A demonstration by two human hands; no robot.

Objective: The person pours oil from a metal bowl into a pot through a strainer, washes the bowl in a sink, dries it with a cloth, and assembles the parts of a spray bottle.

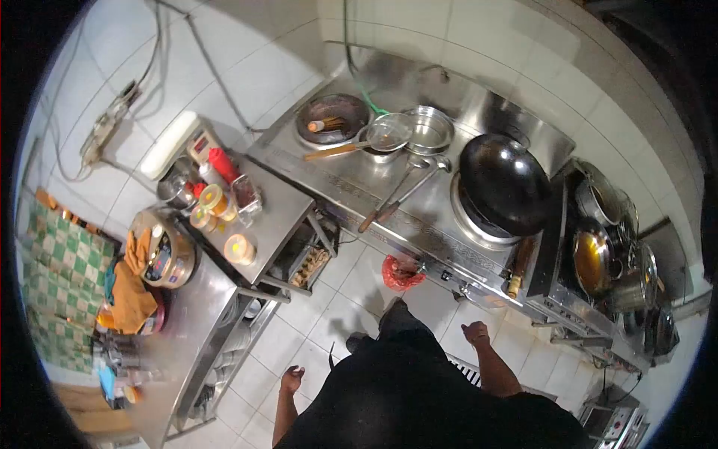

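My left hand hangs low over the tiled floor, its fingers loosely bent with small gaps between them and nothing in it. On the other side of my body, my right hand is curled closed in front of the stove, with no object showing in it. Neither hand touches anything. A black wok sits tilted on the right burner of the steel stove. Two long-handled ladles lie left of it. A wood-handled strainer rests near a steel pot. A red bag is low at the stove's front.
A steel side table at the left holds bottles and lidded tubs. Beside it are a rice cooker and orange cloths. Several pots and a pan of yellowish liquid stand at the far right. A floor grate lies near my feet.
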